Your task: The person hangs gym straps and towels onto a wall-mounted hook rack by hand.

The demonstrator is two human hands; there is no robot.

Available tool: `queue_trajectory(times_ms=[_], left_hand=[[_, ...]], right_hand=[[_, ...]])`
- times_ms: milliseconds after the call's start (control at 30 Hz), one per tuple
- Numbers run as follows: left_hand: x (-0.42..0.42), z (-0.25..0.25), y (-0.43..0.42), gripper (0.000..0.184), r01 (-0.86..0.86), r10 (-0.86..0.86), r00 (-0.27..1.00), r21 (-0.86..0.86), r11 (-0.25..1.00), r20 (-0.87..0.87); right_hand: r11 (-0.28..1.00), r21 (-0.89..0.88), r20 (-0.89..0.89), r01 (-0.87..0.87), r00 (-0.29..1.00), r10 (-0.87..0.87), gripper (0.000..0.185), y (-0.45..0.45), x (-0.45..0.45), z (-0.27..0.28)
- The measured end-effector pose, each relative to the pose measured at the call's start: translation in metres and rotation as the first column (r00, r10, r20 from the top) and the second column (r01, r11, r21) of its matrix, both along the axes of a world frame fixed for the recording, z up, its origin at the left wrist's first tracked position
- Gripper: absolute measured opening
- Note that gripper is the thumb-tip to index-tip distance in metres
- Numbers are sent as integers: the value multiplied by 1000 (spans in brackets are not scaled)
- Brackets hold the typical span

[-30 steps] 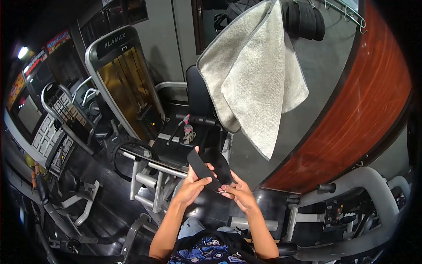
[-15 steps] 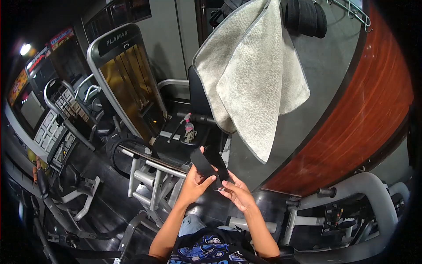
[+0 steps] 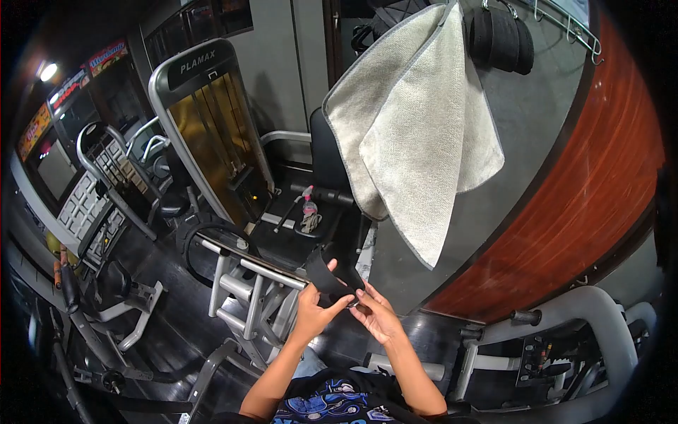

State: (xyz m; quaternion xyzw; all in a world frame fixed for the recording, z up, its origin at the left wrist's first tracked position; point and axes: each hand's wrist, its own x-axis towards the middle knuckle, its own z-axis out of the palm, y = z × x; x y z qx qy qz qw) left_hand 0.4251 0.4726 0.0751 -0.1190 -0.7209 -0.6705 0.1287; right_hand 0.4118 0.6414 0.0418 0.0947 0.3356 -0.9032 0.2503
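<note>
A wide black strap (image 3: 327, 280) is held up in front of my body, bent into a loop. My left hand (image 3: 315, 309) grips its left side, with the thumb pressed on the band. My right hand (image 3: 377, 314) pinches the strap's lower right end between thumb and fingers. Where the two hands meet, a small shiny part shows on the strap, too small to make out. Above hangs a light grey towel (image 3: 417, 134), apart from both hands.
Black padded cuffs (image 3: 500, 41) hang from a hook rail (image 3: 568, 28) at the upper right. A weight machine (image 3: 212, 127) stands left of the towel, with a pink-topped spray bottle (image 3: 308, 205) on its seat. A grey machine frame (image 3: 593, 304) is at the right.
The strap's upper part has tilted and curved into a wider loop as my left fingers shifted on it. The whole view has moved slightly, so the surroundings sit lower and further right.
</note>
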Motion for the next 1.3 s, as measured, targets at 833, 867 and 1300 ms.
queue_trajectory(times_ms=[833, 867, 1300], left_hand=[[-3, -17, -27, 22, 66, -91, 982, 152, 986, 163], [-3, -15, -29, 21, 61, -96, 971, 166, 984, 217], [16, -5, -52, 18, 108, -241, 877, 317, 942, 416]], right_hand=[[918, 388, -234, 84, 972, 10, 45, -15, 25, 14], [851, 480, -376, 214, 926, -21, 51, -17, 27, 1], [546, 588, -749, 596, 657, 90, 26, -31, 48, 23]])
